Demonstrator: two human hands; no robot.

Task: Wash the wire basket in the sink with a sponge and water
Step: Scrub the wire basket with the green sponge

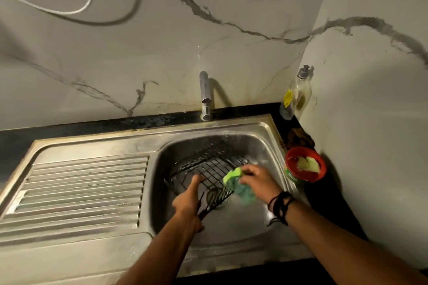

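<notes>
Steel sink [266,127] basin: left hand [187,199] grips wire basket [208,164] edge; right hand [257,180] clutches sponge [234,177].

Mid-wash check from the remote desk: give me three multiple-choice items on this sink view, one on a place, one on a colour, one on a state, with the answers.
1. Where does the red round tub stand?
A. on the ribbed draining board
B. on the dark counter right of the steel sink
C. inside the basin

2. What colour is the sponge in the right hand?
A. green
B. pink
C. white

3. What is the state of the chrome tap?
A. running hard
B. hidden behind the clear soap bottle
C. no stream visible from it

Answers:
1 B, the tub sits beside the sink's right rim, near the wall.
2 A, the sponge shows bright green on top and teal-green below.
3 C, no water shows below the spout, while the left hand holds the black wire basket tilted in the basin.
</notes>
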